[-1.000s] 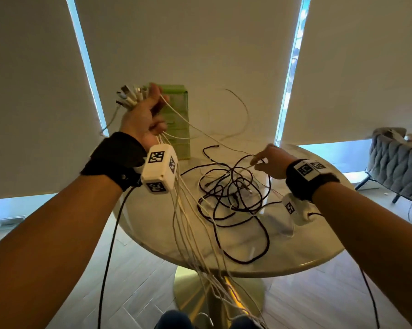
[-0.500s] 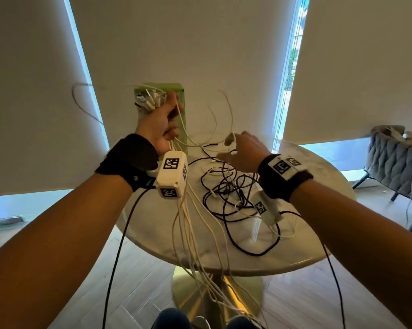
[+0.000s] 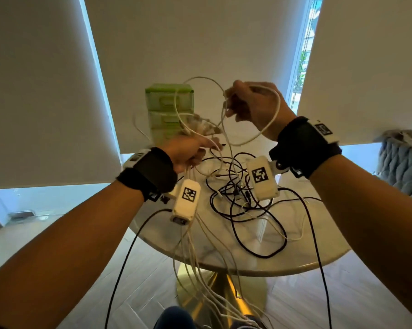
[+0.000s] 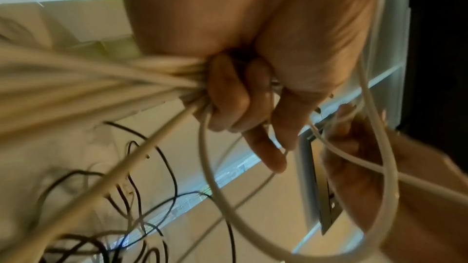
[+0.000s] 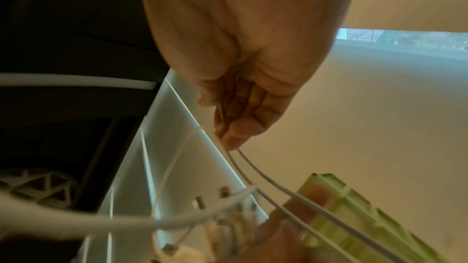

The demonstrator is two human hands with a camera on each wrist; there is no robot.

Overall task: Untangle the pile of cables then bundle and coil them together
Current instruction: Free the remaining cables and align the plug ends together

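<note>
At centre frame, the left hand (image 3: 188,148) has dropped from its raised position, fingers clamped on a bundle of white cables (image 4: 83,87) whose plug ends (image 3: 203,125) fan toward the upper right while the strands trail down past the table (image 3: 307,262) edge. The right hand (image 3: 252,103) has risen off the table, pinching a white cable (image 3: 271,119) looped at upper centre. One more white lead appears freed. The black cables (image 3: 235,198) lie tangled at mid-frame, a green drawer box (image 3: 169,100) behind.
</note>
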